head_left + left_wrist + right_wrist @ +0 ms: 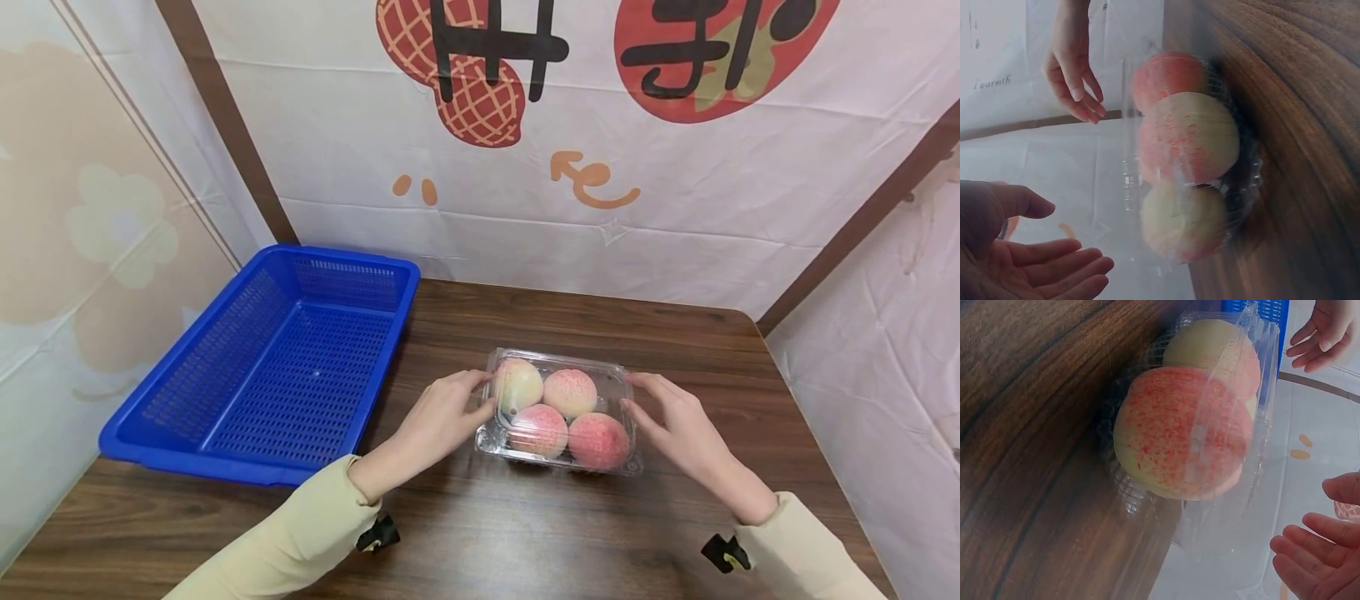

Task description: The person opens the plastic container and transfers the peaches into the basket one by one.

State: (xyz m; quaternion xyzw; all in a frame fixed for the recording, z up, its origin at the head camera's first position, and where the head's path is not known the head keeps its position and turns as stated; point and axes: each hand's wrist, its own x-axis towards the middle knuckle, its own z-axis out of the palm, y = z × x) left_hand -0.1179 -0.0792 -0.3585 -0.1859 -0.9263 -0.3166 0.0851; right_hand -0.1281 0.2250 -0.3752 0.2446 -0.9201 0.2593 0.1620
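Four peaches point(598, 441) sit in a clear box point(498, 443) on the brown table point(510, 542), right between the hands. Left hand point(442, 417) at box's left end, right hand point(678, 425) at its right end; both well open, fingers loosely extended, thumbs apart, gripping nothing. Wrist views show both up around lid height, apart from the box. Palest peach is nearest the left hand, reddest on the right hand's side, close to the person. Lid looks down over the fruit; can't tell if latched. Blue basket point(307, 383) left of the left hand, bare inside. Printed backdrop point(337, 150) beyond both hands. Cream sleeves point(300, 525) behind both wrists, black clip point(378, 533) by each cuff.
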